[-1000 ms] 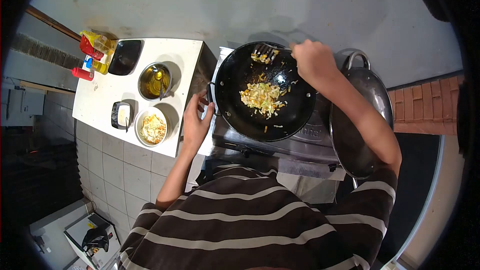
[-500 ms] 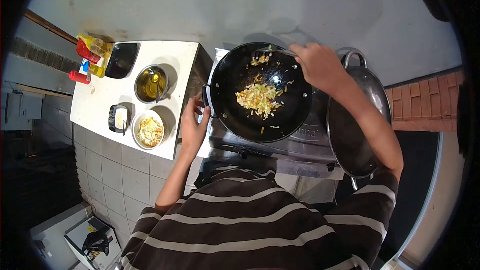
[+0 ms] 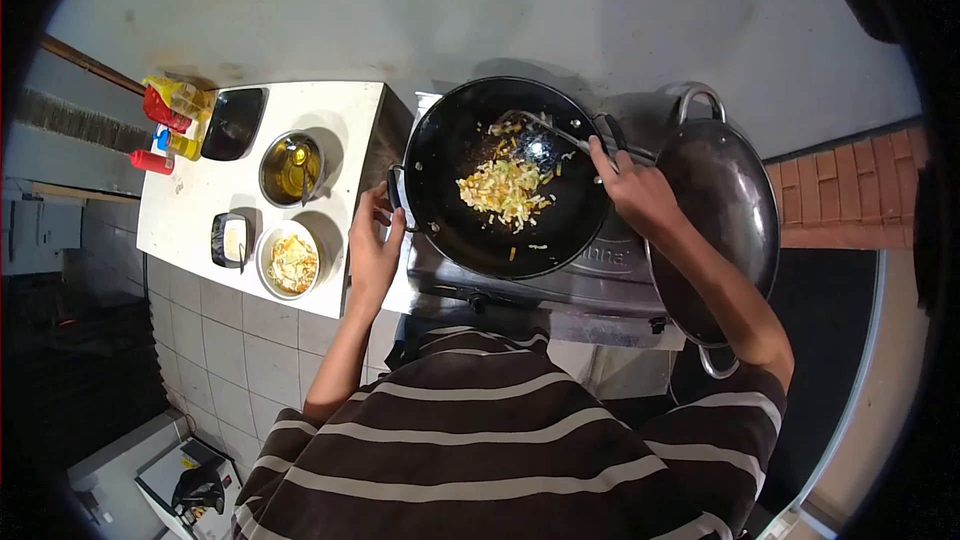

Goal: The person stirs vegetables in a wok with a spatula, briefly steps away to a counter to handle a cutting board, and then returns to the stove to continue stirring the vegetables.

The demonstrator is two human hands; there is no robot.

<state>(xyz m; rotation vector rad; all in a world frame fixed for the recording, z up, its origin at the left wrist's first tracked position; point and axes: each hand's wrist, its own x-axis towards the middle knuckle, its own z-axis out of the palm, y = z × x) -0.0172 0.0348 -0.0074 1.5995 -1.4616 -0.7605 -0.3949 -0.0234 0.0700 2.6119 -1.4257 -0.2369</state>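
A black wok [image 3: 450,230] sits on the stove and holds a heap of chopped vegetables [image 3: 505,192]. My left hand [image 3: 375,250] is closed around the wok's left loop handle. Over the wok's right rim, my right hand [image 3: 635,195] grips the long handle of a metal spatula [image 3: 555,130]. The spatula's head lies low at the far side of the wok, where a few bits of food stick to the surface. Its blade is partly hard to make out against the dark metal.
Right of the wok stands a large metal pan [image 3: 715,230] with two handles. On the white table [image 3: 180,230] at left are a bowl of shredded vegetables [image 3: 292,265], an oil pot [image 3: 292,168], a small black dish [image 3: 232,240], a black tray [image 3: 233,123] and several bottles.
My right hand has come down and nearer, drawing the spatula back from the far rim and uncovering the wok's right handle. My left hand stays at the left handle.
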